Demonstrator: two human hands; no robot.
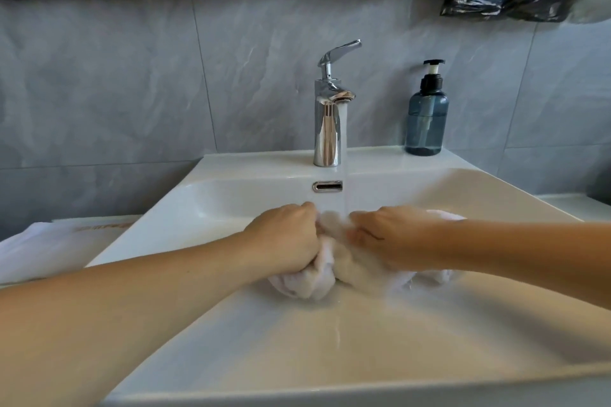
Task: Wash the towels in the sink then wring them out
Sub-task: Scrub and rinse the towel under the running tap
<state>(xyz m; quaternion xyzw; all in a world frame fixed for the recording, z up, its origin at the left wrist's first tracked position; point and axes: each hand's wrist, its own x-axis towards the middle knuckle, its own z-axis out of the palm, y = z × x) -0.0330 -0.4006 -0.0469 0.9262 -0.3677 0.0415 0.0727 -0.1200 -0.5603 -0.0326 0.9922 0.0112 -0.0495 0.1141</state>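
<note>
Forearms reach in from the lower left and right of the frame over the near rim of the sink (330,357); both meet at the middle of the basin, where one wet white towel (334,269) lies bunched between them; the left hand (284,235) has its fingers curled tight round the towel's left end, and the right hand (386,236) grips the right end in the same closed grip; water from the faucet (327,122) falls just between the knuckles onto the cloth. Risk, as I judge it: with the stream running onto the towel, any wringing now would be undone at once as it soaks again; a hard twist under the flow could also throw water over the rim onto the folded white cloth (49,248) at the left edge of the frame, on the table beside the sink. Count: two hands, one towel in the basin, one folded cloth, one faucet, one overflow slot (327,186), one blue soap bottle (426,116) at the upper right.
</note>
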